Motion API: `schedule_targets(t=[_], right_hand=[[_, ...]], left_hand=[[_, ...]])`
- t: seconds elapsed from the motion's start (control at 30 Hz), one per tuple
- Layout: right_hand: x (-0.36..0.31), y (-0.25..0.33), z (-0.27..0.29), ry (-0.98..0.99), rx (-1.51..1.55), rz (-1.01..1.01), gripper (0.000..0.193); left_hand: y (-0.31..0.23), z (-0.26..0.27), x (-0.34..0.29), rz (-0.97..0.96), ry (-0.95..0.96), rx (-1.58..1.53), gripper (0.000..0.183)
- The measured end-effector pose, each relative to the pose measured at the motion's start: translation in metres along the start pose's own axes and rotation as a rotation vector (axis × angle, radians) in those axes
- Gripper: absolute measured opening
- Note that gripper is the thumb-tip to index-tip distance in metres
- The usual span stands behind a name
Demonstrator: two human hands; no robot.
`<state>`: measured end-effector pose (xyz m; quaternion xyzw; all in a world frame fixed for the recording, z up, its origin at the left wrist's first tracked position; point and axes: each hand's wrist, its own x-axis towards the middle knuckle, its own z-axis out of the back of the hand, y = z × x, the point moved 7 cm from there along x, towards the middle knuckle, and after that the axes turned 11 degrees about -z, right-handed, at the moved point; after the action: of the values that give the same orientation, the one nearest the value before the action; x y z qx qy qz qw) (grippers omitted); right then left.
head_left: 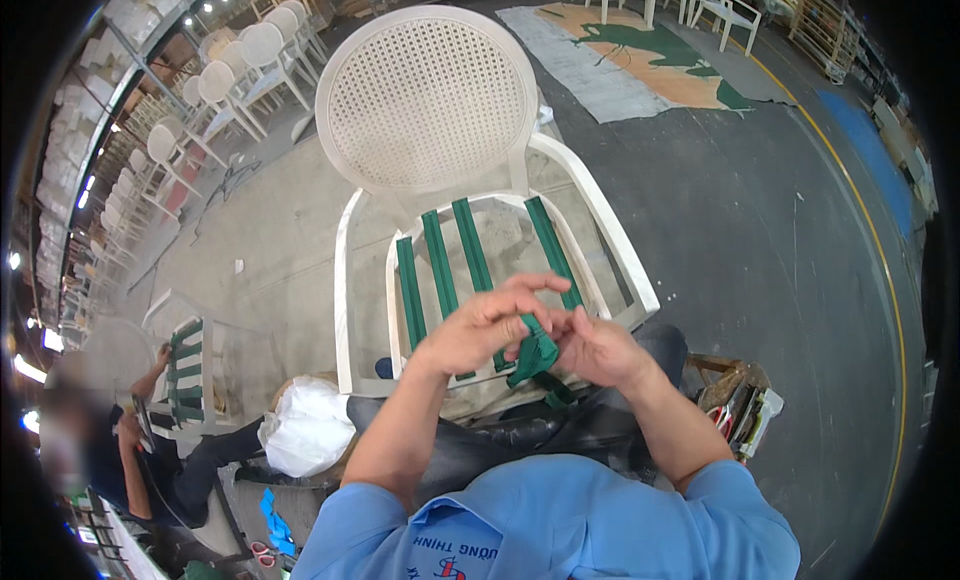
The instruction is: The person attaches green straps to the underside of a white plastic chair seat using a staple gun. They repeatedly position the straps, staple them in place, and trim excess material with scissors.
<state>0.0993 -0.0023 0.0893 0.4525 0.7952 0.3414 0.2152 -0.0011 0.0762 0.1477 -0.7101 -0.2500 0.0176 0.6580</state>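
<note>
Just in front of my lap, a bunched and folded length of green webbing strap (pixel 535 354) is between my two hands. My left hand (pixel 482 325) pinches it from the left, its index finger stretched out above. From the right, my right hand (pixel 603 350) grips the strap too, fingers partly hidden behind it. A white armchair frame (pixel 345 280) with a round cane-patterned backrest (pixel 428 95) faces me. Green straps (pixel 473 245) run from back to front across its seat opening, with a wider gap before the rightmost one. Their near ends are partly covered by my hands.
At my right knee stands a wooden stool (pixel 715 368) with tools (pixel 745 410) on it. A white bag (pixel 308 425) lies to my left, scissors (pixel 263 553) below it. Farther left, a co-worker (pixel 140 440) handles another strapped chair (pixel 190 375). White chairs (pixel 265 55) line the back left.
</note>
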Motion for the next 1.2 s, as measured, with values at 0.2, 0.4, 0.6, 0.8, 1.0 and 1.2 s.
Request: schedule_targets(t=[0.2, 0.4, 0.6, 0.8, 1.0, 1.2], right_hand=[[0.01, 0.039, -0.014, -0.265, -0.191, 0.292, 0.021], [0.002, 0.071, -0.032, -0.733, -0.728, 0.644, 0.018], [0.012, 0.063, -0.04, -0.726, -0.656, 0.628, 0.014], [0.006, 0.066, -0.038, -0.724, -0.939, 0.639, 0.012], [0.002, 0.061, -0.039, -0.738, -1.092, 0.581, 0.015], [0.0, 0.055, -0.032, -0.768, -1.186, 0.57, 0.015]], left_hand=[[-0.004, 0.007, 0.011, -0.064, -0.144, -0.125, 0.022], [-0.02, 0.008, -0.009, -0.264, -0.47, -0.167, 0.032], [-0.04, 0.027, -0.017, -0.181, -0.657, 0.159, 0.014], [0.006, 0.023, -0.035, -0.012, -0.681, -0.01, 0.012], [0.039, 0.025, -0.047, 0.11, -0.702, -0.082, 0.009], [0.034, 0.027, -0.049, 0.124, -0.645, 0.167, 0.016]])
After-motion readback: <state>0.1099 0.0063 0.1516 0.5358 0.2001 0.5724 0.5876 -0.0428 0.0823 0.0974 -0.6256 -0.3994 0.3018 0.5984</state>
